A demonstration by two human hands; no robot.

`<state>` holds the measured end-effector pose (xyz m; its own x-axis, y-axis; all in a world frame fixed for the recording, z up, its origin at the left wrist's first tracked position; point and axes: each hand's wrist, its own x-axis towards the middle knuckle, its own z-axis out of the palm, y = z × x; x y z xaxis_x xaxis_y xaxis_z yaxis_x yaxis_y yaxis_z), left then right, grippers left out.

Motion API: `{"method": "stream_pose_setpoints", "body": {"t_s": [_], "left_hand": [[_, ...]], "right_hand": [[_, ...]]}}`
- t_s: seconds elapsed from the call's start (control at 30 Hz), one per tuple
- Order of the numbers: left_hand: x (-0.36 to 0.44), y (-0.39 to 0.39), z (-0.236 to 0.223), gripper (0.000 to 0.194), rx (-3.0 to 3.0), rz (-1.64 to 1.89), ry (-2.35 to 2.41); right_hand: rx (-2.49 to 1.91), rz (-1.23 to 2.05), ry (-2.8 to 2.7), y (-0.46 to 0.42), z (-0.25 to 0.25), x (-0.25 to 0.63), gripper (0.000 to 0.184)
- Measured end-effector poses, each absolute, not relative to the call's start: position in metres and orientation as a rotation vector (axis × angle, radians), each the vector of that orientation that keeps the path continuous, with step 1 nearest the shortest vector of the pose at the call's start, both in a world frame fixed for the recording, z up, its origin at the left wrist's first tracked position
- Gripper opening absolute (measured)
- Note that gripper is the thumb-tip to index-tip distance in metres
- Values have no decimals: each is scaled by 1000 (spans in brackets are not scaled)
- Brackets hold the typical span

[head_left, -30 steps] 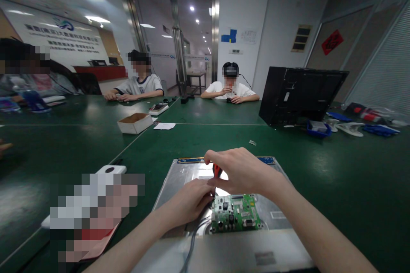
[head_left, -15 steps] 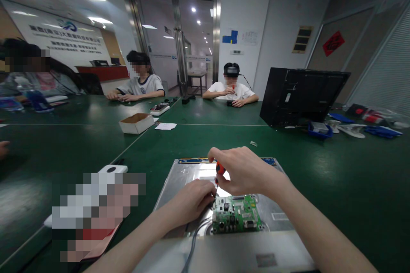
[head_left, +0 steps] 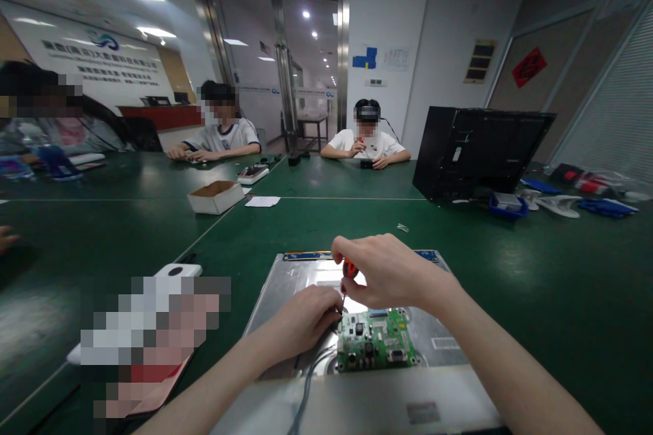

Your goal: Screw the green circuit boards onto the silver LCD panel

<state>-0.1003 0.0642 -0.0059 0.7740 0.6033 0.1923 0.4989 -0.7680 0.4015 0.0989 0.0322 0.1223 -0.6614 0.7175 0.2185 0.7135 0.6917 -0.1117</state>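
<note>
A screwdriver [head_left: 349,268] with a red and black handle stands upright in my right hand [head_left: 390,275], whose fingers are closed around it. Its thin shaft points down at the upper left corner of a green circuit board [head_left: 376,340]. My left hand [head_left: 313,316] is curled beside that corner, fingertips close to the screwdriver tip. Whatever those fingertips pinch is hidden. The board lies on a silver metal display panel [head_left: 439,326], which has a blue strip along its far edge. Grey cables [head_left: 306,387] run from the board's left side toward me.
A white box [head_left: 217,198] and a paper slip [head_left: 262,202] are farther back on the green table. To the right stands a black monitor housing [head_left: 482,153] near a blue tray [head_left: 507,206]. A white device [head_left: 178,270] lies at left. Several people sit around the table.
The screwdriver handle has turned slightly in my right hand, showing more of its red and black pattern. Both hands stay in nearly the same place.
</note>
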Motion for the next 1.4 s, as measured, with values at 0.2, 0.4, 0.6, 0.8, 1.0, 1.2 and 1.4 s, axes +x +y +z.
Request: {"method": "stream_pose_setpoints", "body": {"t_s": [0.2,0.4,0.6,0.8,1.0,1.2,1.4], "left_hand": [[-100,64,-5,13,2639,438,888],[-100,61,-1,14,2636,434,899],[-100,66,-6,15,2592,405,872],[-100,62,-3,14,2620,423,924],[-100,63,-5,14,2622,429,883],[-99,64,-5,14,2626,430,902],[-98,61,-1,14,2630,400,936]], "right_hand": [[-1170,27,-2642,35,121,100,20],[-1199,-46,-2653,37,119,99,11],[-1125,78,-2678,30,123,100,23],[-1219,-24,-2653,36,120,99,21],[-1177,-40,-2655,33,120,98,10],[-1115,49,-2647,34,121,100,18],[-1229,-73,-2620,38,117,99,21]]}}
